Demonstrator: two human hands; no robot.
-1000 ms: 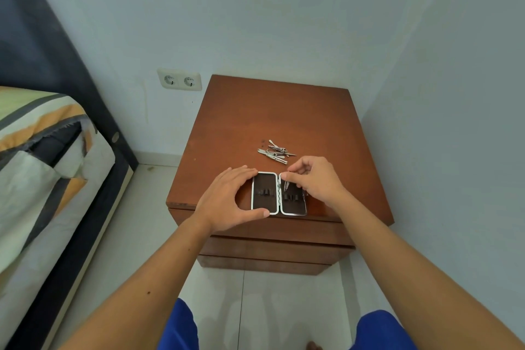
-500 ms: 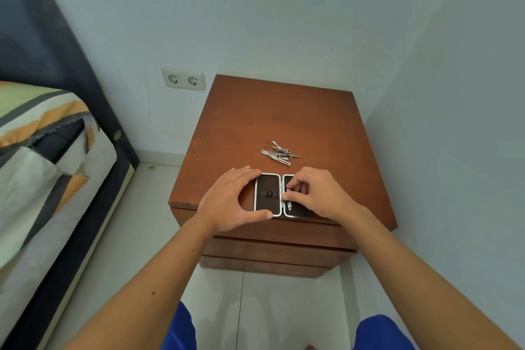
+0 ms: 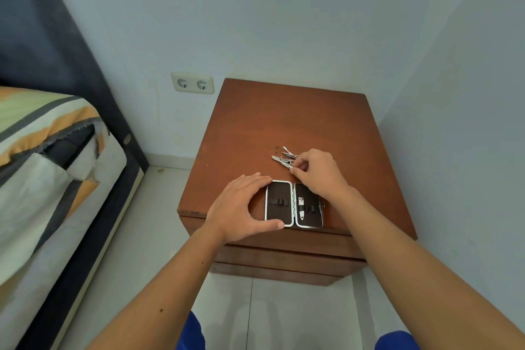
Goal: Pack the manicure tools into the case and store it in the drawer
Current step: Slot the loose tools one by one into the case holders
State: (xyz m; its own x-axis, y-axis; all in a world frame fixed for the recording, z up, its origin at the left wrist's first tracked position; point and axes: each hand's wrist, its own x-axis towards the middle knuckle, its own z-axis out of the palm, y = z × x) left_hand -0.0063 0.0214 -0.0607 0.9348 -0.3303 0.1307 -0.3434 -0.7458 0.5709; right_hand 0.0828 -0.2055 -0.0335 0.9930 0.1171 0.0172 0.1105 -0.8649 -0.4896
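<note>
A dark manicure case (image 3: 279, 204) with a silver rim lies open and flat at the front edge of the brown nightstand (image 3: 284, 122). One small silver tool (image 3: 301, 206) sits under the elastic loops of its right half. My left hand (image 3: 241, 207) cups the case's left side, thumb along the front edge and fingers at the back corner. A small heap of silver manicure tools (image 3: 285, 158) lies just behind the case. My right hand (image 3: 316, 172) rests at that heap, fingertips pinched on one tool at its right end.
The nightstand stands in a corner, walls behind and to the right. Its drawer fronts (image 3: 284, 253) are shut below the top. A bed (image 3: 42, 179) with a striped cover lies to the left. A double wall socket (image 3: 192, 84) sits low on the back wall.
My right hand left the right half of the case, where a tool now sits in the loops, and moved back to the tool heap. My left hand stayed on the case.
</note>
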